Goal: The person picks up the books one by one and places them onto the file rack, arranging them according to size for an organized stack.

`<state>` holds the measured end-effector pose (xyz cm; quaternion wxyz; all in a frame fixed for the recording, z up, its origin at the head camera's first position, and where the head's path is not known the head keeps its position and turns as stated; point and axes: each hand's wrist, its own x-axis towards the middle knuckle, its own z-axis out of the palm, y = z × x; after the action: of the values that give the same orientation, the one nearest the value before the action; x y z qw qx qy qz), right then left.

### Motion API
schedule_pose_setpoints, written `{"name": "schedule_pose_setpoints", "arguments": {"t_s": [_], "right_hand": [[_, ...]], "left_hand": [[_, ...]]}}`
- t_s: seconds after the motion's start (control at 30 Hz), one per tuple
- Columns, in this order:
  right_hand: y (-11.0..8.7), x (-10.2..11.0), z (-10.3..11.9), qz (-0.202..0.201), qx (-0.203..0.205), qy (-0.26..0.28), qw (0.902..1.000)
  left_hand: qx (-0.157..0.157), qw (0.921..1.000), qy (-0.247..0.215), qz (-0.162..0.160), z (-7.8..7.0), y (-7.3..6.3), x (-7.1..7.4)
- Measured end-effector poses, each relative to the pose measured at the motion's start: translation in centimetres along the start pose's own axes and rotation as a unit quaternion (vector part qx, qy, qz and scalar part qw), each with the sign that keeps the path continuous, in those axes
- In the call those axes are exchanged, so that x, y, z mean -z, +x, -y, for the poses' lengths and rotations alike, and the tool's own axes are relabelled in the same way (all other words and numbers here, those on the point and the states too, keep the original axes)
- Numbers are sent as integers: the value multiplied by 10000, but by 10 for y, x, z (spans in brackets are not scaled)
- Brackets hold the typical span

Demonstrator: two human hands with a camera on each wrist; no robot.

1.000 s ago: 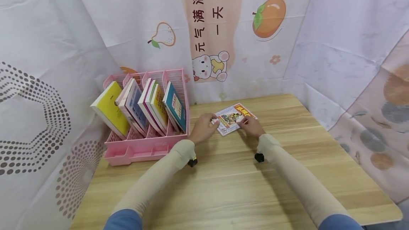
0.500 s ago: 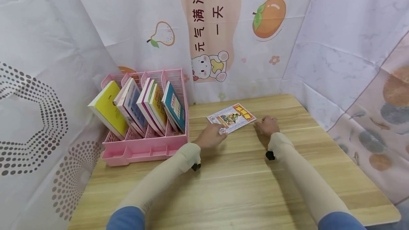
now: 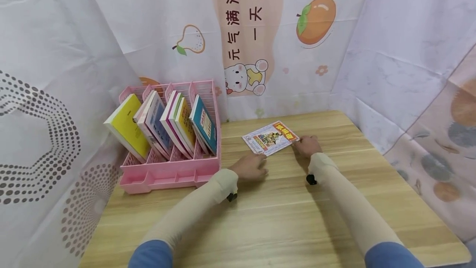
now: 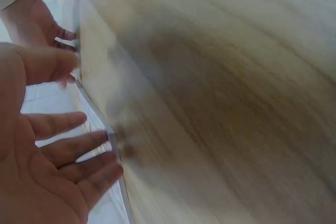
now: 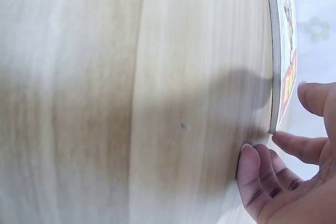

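Note:
A thin book (image 3: 270, 138) with a pale cover, a colourful picture and a red-orange title strip lies flat and slanted on the wooden table. My left hand (image 3: 251, 167) is at its near corner, fingers extended; in the left wrist view the fingertips are by the book's edge (image 4: 119, 174). My right hand (image 3: 308, 146) is at the book's right corner. In the right wrist view, the index finger (image 5: 300, 145) touches that corner while the thumb (image 5: 315, 97) stands apart from it. The other fingers bend loosely near the tabletop.
A pink book rack (image 3: 169, 173) stands at the table's left, with dividers and small front compartments. Several books lean in it, including a yellow book (image 3: 130, 125) and a teal book (image 3: 204, 125). Printed curtains (image 3: 316, 73) hang behind the table (image 3: 275, 222).
Both hands were at the book's edges; the right drew away to the right, then came back to the right corner. The left slid toward the near corner. The book has barely shifted.

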<state>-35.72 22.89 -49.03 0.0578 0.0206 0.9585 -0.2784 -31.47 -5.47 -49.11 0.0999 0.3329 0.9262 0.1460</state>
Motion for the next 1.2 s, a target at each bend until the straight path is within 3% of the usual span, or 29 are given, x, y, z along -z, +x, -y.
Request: {"name": "schedule_pose_setpoints", "arguments": {"t_s": [0.13,0.33,0.4,0.47,0.63,0.7,0.9,1.07,1.2], "right_hand": [[7,-2,-4,24,-188,-32,9998],[13,-4,-10,47,11,-92,9999],[15,-4,-9,-46,-40,223,9997],[17,-5,-6,-155,-182,875,9959],[21,-5,8,-356,-592,2520,9653],[24,-7,10,-352,-723,2714,9591],[38,-16,5,-303,-612,1012,9925],[44,-17,3,-106,-495,504,9974],[44,-11,3,219,-670,247,9972]], "left_hand": [[-54,9999,83,139,0,-1,3],[-253,9988,380,176,1,-2,2],[-248,9989,354,156,2,-4,2],[-187,9994,247,146,2,-5,4],[-158,9997,36,154,6,-5,4],[-196,9997,-10,176,7,-4,3],[-339,9994,-26,105,10,-3,-3],[-436,9990,75,14,12,-2,-3],[-377,9993,15,-1,15,-2,-1]]}}
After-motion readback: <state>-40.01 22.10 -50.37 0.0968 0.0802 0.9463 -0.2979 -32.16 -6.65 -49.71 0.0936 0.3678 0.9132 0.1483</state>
